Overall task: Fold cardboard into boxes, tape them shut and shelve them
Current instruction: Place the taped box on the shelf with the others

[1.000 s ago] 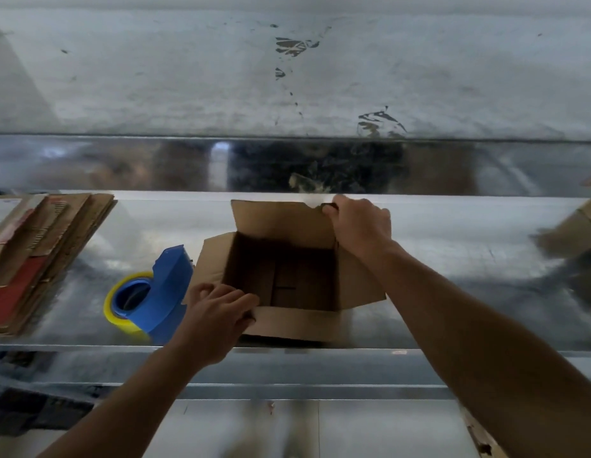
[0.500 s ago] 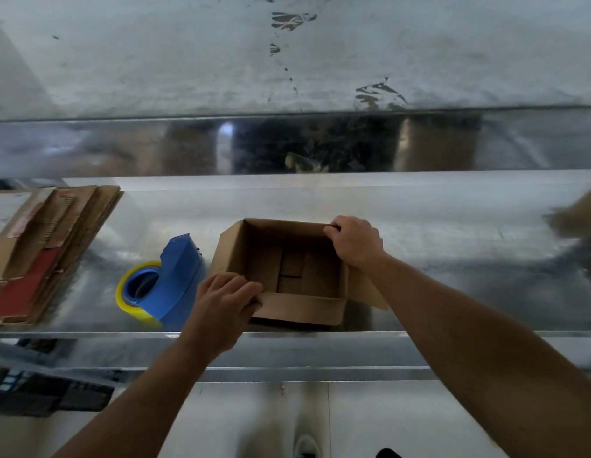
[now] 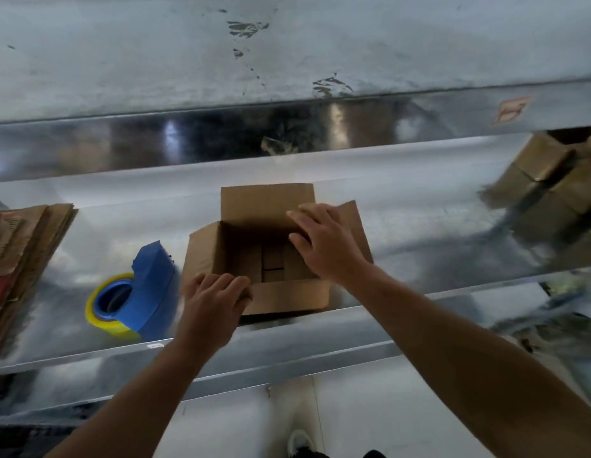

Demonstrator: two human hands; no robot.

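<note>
An open brown cardboard box (image 3: 289, 292) stands near the front edge of the shiny metal shelf (image 3: 419, 226), its top flaps up and its inside showing. My left hand (image 3: 211, 305) grips the box's near left corner, fingers curled over the flap edge. My right hand (image 3: 324, 246) lies with straight fingers over the box's right flap, reaching across the opening. A blue tape dispenser with a yellow roll (image 3: 135, 292) lies just left of the box.
A stack of flat cardboard sheets (image 3: 20, 252) lies at the shelf's left end. Several made-up boxes (image 3: 552, 180) sit blurred at the far right. A metal wall rises behind the shelf; floor and a shoe show below.
My right hand has left the back flap, which has sprung up, and now lies spread over the right flap. My left hand stays on the near left corner.
</note>
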